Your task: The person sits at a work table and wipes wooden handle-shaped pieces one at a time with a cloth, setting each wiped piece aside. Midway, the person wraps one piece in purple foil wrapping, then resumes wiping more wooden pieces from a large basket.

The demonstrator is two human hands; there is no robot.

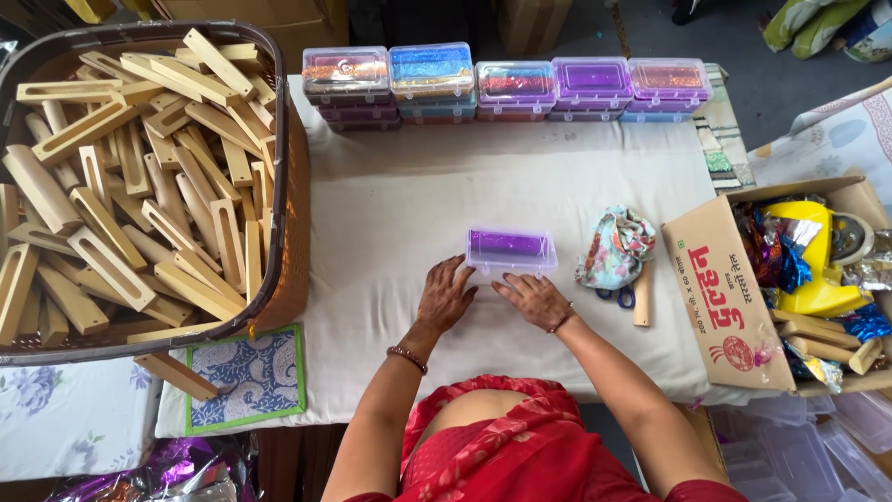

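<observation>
With both hands flat and open, your left hand (446, 297) and right hand (534, 299) touching the near edge of the clear plastic box (511, 251) mid-tabletop (390, 223), press its lid evenly, keeping each grip empty and level.

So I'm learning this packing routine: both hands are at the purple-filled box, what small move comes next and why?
Probably slide the clear purple-filled box back to the row of filled boxes. Its lid looks closed, and the left hand and right hand rest open at its near edge.
</observation>
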